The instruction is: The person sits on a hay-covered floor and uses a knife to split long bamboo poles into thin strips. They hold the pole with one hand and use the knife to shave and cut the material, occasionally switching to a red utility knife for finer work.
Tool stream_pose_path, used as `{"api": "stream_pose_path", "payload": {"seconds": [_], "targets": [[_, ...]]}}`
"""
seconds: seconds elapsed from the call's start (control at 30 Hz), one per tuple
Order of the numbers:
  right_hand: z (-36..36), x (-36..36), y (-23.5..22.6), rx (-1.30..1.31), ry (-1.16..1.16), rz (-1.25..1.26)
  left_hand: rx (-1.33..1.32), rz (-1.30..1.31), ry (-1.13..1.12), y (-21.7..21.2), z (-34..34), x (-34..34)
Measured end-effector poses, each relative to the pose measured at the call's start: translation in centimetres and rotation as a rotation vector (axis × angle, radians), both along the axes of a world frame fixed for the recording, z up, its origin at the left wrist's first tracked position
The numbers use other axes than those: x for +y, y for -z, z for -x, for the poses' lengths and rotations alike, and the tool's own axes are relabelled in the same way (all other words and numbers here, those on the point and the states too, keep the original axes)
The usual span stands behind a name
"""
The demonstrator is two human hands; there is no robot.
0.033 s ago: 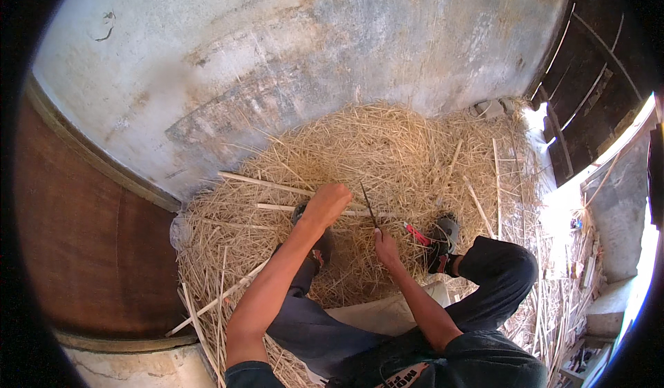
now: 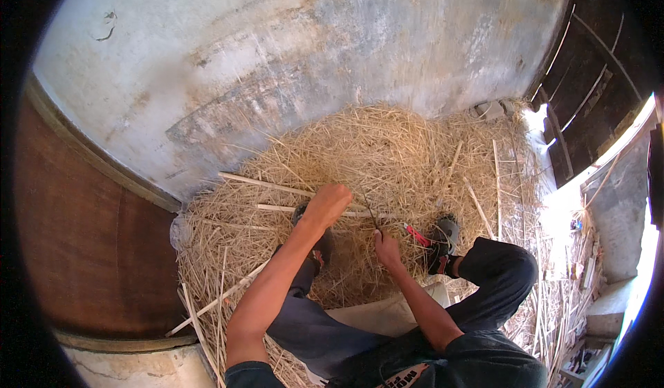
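Blade (image 2: 371, 213), likely stiff and light, best held at near end, where right hand (image 2: 387, 248) grips, fingers closed; left hand (image 2: 330, 202) curled, contents hidden.

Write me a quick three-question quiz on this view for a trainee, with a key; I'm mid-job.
1. Multiple choice: which hand holds the dark-bladed tool?
A) left
B) right
C) neither

2. True or false: the left hand is spread flat, with its fingers straight.

3. Short answer: what colour is the small object beside the right shoe?

Key:
1. B; the right hand holds it.
2. False; the left hand is closed into a fist.
3. Pinkish red.
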State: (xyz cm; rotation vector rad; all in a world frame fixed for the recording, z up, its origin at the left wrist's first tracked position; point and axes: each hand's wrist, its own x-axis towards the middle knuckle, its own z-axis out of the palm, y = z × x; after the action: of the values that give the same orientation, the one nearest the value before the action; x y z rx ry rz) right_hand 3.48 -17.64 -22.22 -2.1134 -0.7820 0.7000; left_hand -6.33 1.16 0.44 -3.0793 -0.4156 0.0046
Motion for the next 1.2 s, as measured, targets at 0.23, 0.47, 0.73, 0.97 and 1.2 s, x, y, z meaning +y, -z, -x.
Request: {"api": "stream_pose_path", "payload": {"seconds": [0.23,0.47,0.73,0.97,1.2], "targets": [[-3.2,-1.5,-0.7,-0.413,-0.253,0.193,0.108,-0.083,0.064,-0.2,-0.4,-0.6],[-5.1,-1.8,-1.1,-0.578,-0.355,0.208,0.106,-0.038,0.049,-0.4,-0.1,-0.6],[-6.5,-1.0,2.2,-0.133,-0.222,0.007,0.154,0.017,-0.069,-0.6,-0.7,-0.5],[-5.5,0.7,-1.6,0.505,-0.013,-0.147,0.107,0.008,-0.032,-2.2,-1.0,-1.2],[-2.5,2.9,-11.7,0.305,0.169,-0.722,0.09,0.046,-0.113,-2.0,0.1,-1.0]]}}
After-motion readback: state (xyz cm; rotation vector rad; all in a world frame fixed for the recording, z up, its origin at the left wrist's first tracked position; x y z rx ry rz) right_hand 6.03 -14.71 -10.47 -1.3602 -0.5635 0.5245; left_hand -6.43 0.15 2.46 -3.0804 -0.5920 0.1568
